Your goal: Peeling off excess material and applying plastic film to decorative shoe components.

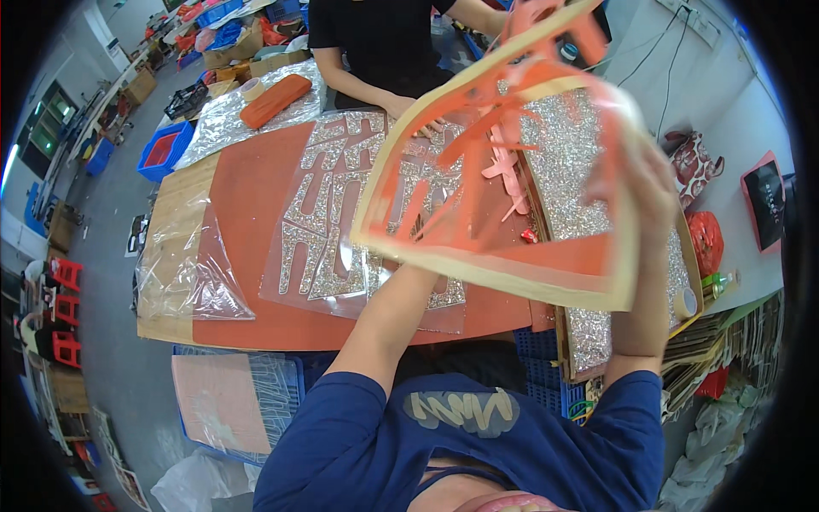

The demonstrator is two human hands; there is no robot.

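A framed orange stencil (495, 256) with a pale yellow border is raised and tilted over the table, smeared by motion. My right hand (644, 183) is closed on its right side. From below, my left forearm (388, 316) reaches up behind the stencil's lower edge, which hides the hand and its fingers. Underneath lies a clear sheet (269, 286) bearing glittery cut-out shapes (328, 205). To the right stands a long shallow tray (559, 350) of silvery glitter (589, 333). Pink strips (508, 171) lie between sheet and tray.
Across the table, a person in black (375, 51) rests a hand (405, 111) by the sheet. Clear film (188, 273) covers the table's left end. An orange pouch (275, 101) sits at the back left. Below the front edge is a blue crate (294, 384).
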